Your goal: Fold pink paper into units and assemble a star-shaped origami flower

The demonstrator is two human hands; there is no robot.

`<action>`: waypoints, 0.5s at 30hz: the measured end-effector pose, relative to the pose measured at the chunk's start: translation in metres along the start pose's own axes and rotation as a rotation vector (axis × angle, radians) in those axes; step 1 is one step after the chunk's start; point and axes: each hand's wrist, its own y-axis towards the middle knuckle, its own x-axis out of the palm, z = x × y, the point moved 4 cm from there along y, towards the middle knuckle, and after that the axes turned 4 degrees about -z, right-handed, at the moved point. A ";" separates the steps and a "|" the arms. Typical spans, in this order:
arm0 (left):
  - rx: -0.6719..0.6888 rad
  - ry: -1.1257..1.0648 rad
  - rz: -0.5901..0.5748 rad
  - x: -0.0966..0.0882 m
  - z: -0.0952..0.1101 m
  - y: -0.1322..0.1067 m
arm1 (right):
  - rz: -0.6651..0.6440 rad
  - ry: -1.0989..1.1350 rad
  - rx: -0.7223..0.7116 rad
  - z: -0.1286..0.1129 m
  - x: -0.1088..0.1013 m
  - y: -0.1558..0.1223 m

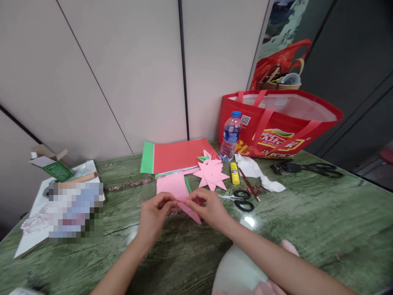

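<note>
Between my two hands is a folded piece of pink paper, its pointed end hanging down toward me. My left hand pinches it at the left, thumb and forefinger closed. From the right, my right hand grips the same paper with closed fingertips. Just behind them lies a pink paper sheet, partly covered by my fingers. A pink paper star with several points rests beyond my right hand, a bit of green at its back. Scissors with black handles lie right of that hand.
Red and green paper sheets lie against the wall. A yellow glue stick, a pencil, white tissue and a water bottle stand or lie to the right, before a red bag. A small box is at left.
</note>
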 end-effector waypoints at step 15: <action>0.470 0.589 0.009 -0.007 0.027 -0.005 | 0.172 -0.177 -0.365 -0.023 -0.012 -0.005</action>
